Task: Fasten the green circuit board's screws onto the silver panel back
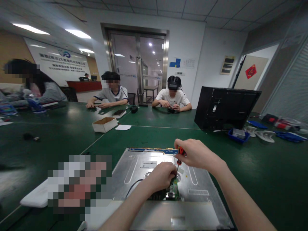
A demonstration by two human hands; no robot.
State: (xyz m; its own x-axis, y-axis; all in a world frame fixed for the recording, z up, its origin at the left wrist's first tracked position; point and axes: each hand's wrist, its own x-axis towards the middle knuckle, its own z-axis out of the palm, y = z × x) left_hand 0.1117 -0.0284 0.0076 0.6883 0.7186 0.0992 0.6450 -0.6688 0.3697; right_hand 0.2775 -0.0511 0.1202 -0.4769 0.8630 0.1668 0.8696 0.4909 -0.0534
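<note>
A silver metal display panel [203,179] lies flat on the green table in front of me. My right hand [192,153] grips a screwdriver [179,157] by its red and black handle, the shaft pointing down at a green circuit board [176,190]. Just left of that shaft is my left hand [161,175], its fingers closed low over the board's upper edge. What those fingers hold, if anything, is hidden. Along the panel's far edge runs a narrow blue circuit strip [154,150]. A black cable [133,186] curves out left of the board.
A black monitor housing [226,107] stands at the right, with a blue tray [239,136] of parts before it. An open white box [105,125] and white paper [123,127] lie ahead. A white object [36,194] is at the left. Several people sit around the table.
</note>
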